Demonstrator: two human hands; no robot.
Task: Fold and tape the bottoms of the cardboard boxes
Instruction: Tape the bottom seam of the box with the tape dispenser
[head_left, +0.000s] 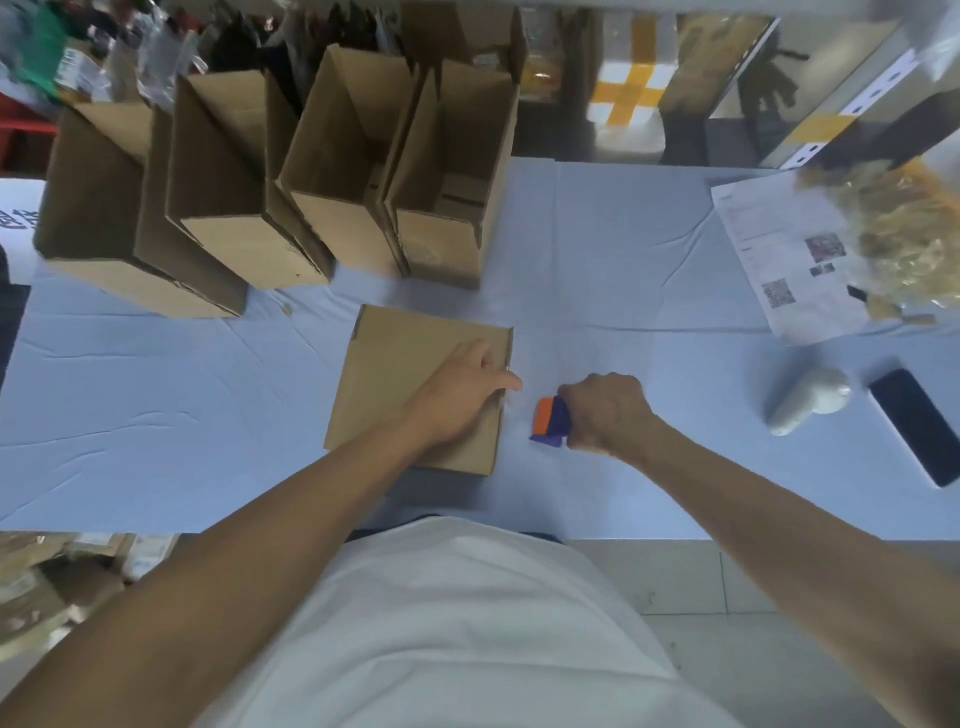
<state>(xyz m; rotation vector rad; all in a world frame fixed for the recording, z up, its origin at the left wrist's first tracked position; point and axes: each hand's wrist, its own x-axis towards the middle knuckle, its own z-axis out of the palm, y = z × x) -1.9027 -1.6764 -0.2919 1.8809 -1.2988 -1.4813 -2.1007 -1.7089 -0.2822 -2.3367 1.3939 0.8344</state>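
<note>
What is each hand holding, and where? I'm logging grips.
The right hand grips the tape dispenser by its handle end. The left hand holds nothing, resting on the box.

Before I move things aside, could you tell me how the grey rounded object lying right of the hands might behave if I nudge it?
The grey rounded object lies on its side on the wrinkled tablecloth, so it may roll or pivot rather than slide. Its smooth, curved surface looks hard, probably stiff and a bit slippery. It lies close to the black phone and could bump it.
</note>
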